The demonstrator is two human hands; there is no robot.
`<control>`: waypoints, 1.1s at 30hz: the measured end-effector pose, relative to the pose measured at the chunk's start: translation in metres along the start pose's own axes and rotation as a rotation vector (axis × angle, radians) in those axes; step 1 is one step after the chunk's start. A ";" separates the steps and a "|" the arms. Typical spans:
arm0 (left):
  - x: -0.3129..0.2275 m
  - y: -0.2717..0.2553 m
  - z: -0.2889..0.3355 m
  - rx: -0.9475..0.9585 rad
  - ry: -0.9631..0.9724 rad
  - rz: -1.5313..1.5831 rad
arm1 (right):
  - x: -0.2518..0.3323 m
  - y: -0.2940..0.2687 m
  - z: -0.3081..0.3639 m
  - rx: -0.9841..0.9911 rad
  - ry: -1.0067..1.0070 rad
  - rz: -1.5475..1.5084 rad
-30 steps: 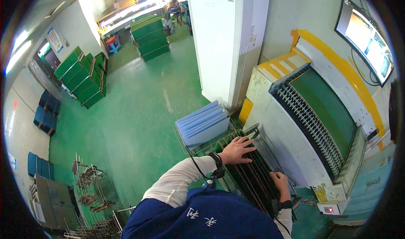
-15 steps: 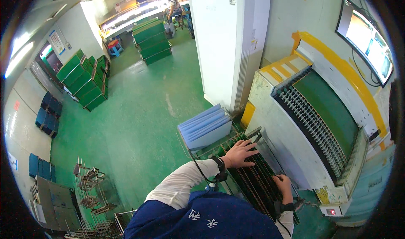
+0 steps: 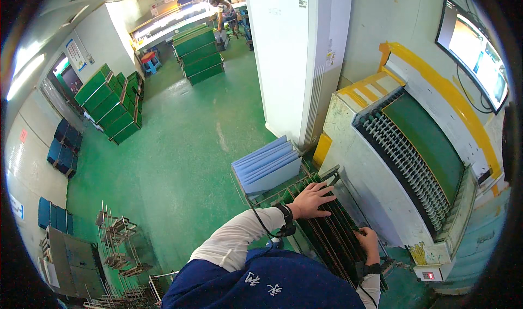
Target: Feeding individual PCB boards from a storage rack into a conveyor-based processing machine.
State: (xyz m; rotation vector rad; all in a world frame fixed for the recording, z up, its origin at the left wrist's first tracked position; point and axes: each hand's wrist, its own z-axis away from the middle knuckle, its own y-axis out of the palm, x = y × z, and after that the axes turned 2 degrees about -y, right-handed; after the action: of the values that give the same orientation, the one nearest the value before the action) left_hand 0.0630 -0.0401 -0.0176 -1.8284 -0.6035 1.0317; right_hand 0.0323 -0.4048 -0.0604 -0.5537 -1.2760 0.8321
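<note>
A row of thin dark panels (image 3: 321, 238) with copper-brown edges stands upright in a metal rack in front of me. My left hand (image 3: 312, 201) lies across the panels' top edges at the far end, fingers spread and holding nothing. At the right side of the row is my right hand (image 3: 369, 244), its fingers curled round the edge of an outer panel. Part of its grip is hidden. Just beyond my left hand, several pale blue sheets (image 3: 269, 170) stand in a wire rack.
To the right, a roller conveyor machine (image 3: 406, 162) carries a flat green board (image 3: 427, 140). A white cabinet (image 3: 289, 64) rises ahead. Stacked green crates (image 3: 111, 104) stand on the green floor at left, metal stands (image 3: 117, 238) at lower left. Other people are at a lit bench (image 3: 174, 23) far back.
The view has shifted very slightly. Both hands stay at the same places on the panels.
</note>
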 end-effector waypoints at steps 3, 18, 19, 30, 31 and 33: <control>0.000 0.000 0.000 -0.004 0.003 -0.001 | 0.000 0.000 0.000 -0.009 -0.015 0.008; -0.001 0.001 -0.001 -0.022 0.009 -0.008 | -0.003 0.002 -0.001 -0.011 -0.030 0.003; -0.001 0.000 -0.001 -0.021 0.008 -0.009 | -0.003 0.002 -0.001 -0.011 -0.033 0.003; 0.001 0.002 -0.001 -0.017 0.013 -0.002 | -0.006 0.003 -0.003 -0.014 -0.015 0.036; 0.001 0.002 -0.001 -0.017 0.014 0.001 | -0.006 0.003 -0.004 -0.008 -0.002 0.050; 0.002 0.002 -0.001 -0.017 0.017 -0.001 | 0.000 -0.001 -0.001 0.005 0.016 0.033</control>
State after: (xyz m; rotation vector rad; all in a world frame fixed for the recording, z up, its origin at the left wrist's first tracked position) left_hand 0.0647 -0.0406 -0.0202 -1.8497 -0.6053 1.0122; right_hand 0.0337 -0.4048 -0.0600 -0.5776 -1.2532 0.8563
